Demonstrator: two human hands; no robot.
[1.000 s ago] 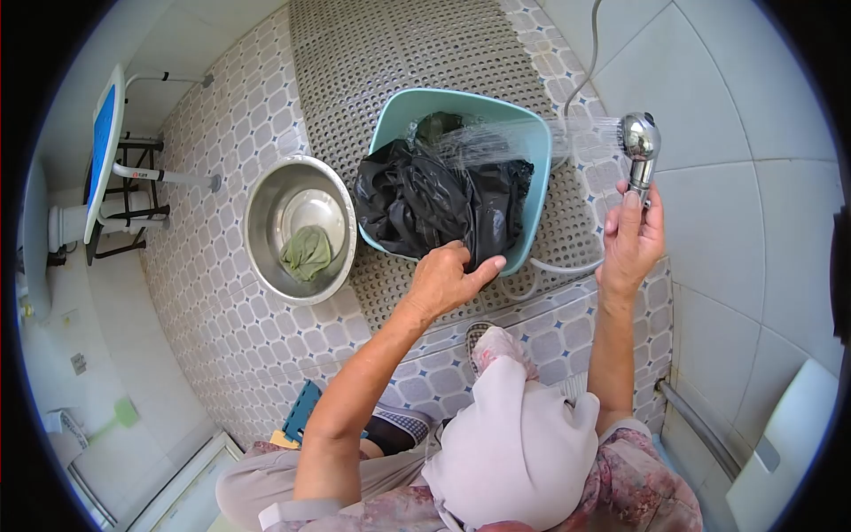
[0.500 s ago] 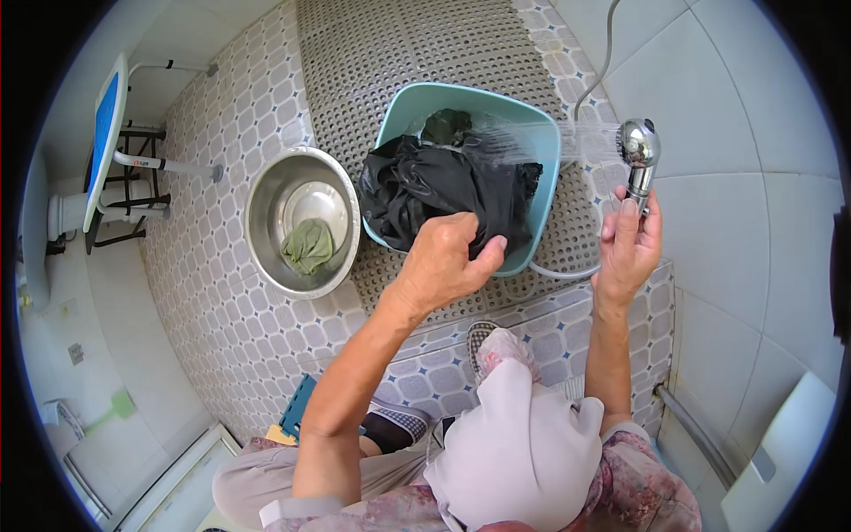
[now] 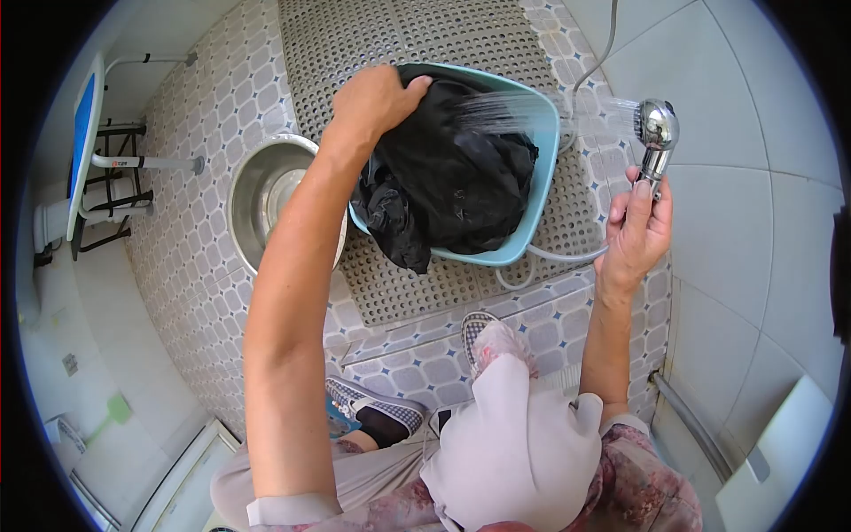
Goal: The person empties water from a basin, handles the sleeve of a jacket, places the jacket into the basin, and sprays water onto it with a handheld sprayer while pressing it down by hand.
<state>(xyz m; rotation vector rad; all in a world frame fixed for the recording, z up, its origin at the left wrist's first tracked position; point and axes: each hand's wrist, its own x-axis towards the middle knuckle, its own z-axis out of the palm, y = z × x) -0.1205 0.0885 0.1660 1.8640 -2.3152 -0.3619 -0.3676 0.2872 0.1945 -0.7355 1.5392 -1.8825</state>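
My left hand (image 3: 376, 105) is closed on the upper left edge of a wet black garment (image 3: 456, 177). The garment fills most of a light blue basin (image 3: 542, 164), and part of it hangs over the basin's near left rim. My right hand (image 3: 636, 230) grips the handle of a chrome shower head (image 3: 657, 133) to the right of the basin. Water sprays leftward from it onto the black cloth. Beside the basin stands a metal bowl (image 3: 244, 208), partly hidden by my left forearm.
A perforated grey mat (image 3: 399, 297) lies under the basin on the tiled floor (image 3: 204, 177). The shower hose (image 3: 567, 257) runs by the basin's right side. A folding chair (image 3: 133, 162) stands at the left. A metal rail (image 3: 691, 426) and tiled wall are on the right.
My left hand has moved up and left to the far side of the basin, pulling the black garment with it and spreading it. The shower head has shifted slightly up and right, still spraying.
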